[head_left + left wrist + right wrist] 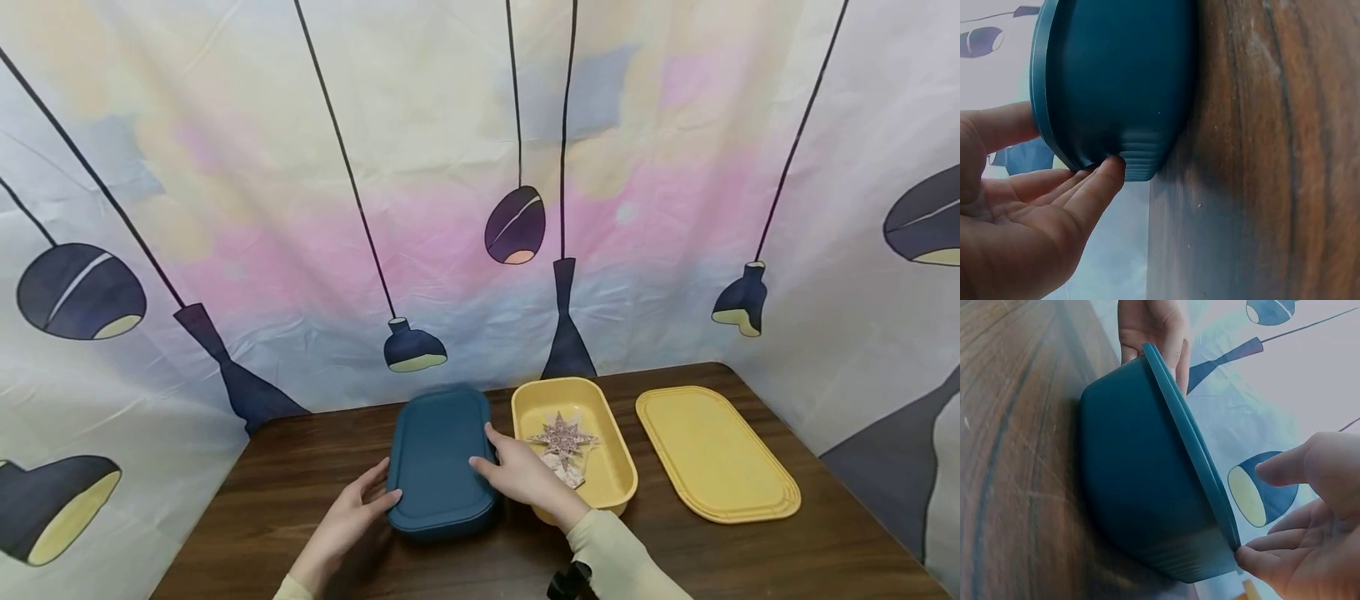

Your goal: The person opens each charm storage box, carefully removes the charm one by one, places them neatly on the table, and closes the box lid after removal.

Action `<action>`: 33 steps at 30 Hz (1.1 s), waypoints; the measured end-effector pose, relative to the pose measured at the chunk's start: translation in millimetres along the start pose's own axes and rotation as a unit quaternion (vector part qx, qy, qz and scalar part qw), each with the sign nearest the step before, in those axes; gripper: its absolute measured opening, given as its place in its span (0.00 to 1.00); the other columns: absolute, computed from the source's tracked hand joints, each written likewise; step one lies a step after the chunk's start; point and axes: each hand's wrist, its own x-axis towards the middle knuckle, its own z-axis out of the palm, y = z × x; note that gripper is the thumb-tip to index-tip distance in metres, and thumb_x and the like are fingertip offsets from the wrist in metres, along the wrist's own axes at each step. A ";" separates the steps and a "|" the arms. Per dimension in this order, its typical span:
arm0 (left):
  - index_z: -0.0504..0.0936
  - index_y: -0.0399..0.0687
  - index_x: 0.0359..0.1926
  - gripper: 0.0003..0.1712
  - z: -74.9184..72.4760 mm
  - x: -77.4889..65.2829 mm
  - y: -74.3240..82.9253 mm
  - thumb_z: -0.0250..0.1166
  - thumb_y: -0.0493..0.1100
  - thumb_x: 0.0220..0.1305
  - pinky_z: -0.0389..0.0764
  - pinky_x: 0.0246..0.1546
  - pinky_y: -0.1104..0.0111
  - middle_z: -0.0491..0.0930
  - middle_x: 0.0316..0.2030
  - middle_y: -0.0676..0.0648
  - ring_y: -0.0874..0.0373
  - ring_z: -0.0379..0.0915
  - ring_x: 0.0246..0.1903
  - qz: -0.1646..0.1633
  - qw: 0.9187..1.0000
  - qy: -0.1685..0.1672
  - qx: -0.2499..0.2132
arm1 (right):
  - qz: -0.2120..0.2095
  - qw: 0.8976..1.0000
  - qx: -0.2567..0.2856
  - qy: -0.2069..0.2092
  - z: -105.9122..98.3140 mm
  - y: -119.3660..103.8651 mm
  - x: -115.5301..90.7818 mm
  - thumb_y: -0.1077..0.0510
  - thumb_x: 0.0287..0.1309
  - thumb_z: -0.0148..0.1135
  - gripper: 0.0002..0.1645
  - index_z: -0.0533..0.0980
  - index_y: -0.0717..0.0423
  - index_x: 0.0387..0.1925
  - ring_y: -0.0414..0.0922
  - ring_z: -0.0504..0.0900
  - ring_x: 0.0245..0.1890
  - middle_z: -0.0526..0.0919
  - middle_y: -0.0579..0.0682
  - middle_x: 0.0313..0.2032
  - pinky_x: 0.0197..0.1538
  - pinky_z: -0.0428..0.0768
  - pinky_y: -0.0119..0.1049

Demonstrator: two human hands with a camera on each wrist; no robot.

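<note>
A dark blue lidded box (442,462) stands on the table with its lid on. At its left edge is my left hand (348,512); in the left wrist view its thumb lies on the lid's rim and its fingers (1100,181) reach under the rim against the side. My right hand (528,475) is at the opposite edge. In the right wrist view its fingertips (1247,556) touch the lid's rim while the thumb is raised apart from the lid. Beside the box, an uncovered yellow box (618,442) holds a glittery pink star ornament (562,435) and a pale patterned piece (564,472).
A yellow lid (716,454) lies flat on the brown wooden table (285,492), right of the yellow box. Behind the table hangs a cloth (450,150) printed with dark lamps. A black wrist strap (568,581) is on the right forearm.
</note>
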 end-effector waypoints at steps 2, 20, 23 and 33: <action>0.55 0.35 0.77 0.46 -1.3 -1.7 -0.5 0.67 0.47 0.69 0.78 0.56 0.49 0.62 0.70 0.28 0.33 0.62 0.68 -0.004 1.000 0.001 0.000 | 0.001 1.000 0.005 0.002 2.4 0.0 -0.2 0.46 0.74 0.56 0.43 0.53 0.66 0.77 0.47 0.77 0.18 0.83 0.57 0.27 0.28 0.78 0.42; 0.57 0.36 0.77 0.45 -5.9 -0.7 -2.5 0.68 0.48 0.68 0.78 0.56 0.49 0.65 0.69 0.29 0.34 0.64 0.67 0.003 1.000 0.004 0.012 | -0.019 1.000 0.004 0.016 7.9 6.1 -2.9 0.50 0.73 0.57 0.42 0.55 0.69 0.75 0.57 0.69 0.69 0.58 0.64 0.74 0.65 0.71 0.53; 0.57 0.36 0.77 0.45 -6.4 0.5 -1.5 0.68 0.49 0.68 0.77 0.56 0.48 0.64 0.70 0.28 0.33 0.62 0.68 0.004 1.000 0.003 0.013 | -0.017 1.000 -0.005 0.020 8.3 6.6 -2.3 0.49 0.73 0.58 0.42 0.55 0.68 0.75 0.56 0.73 0.66 0.59 0.63 0.74 0.63 0.74 0.52; 0.56 0.36 0.77 0.46 -4.7 -0.8 -1.8 0.67 0.49 0.69 0.77 0.56 0.47 0.62 0.70 0.28 0.32 0.61 0.68 -0.009 1.000 0.005 0.012 | -0.002 1.000 -0.015 0.000 12.4 4.6 -6.5 0.46 0.72 0.58 0.45 0.53 0.67 0.76 0.57 0.61 0.73 0.55 0.64 0.75 0.68 0.67 0.56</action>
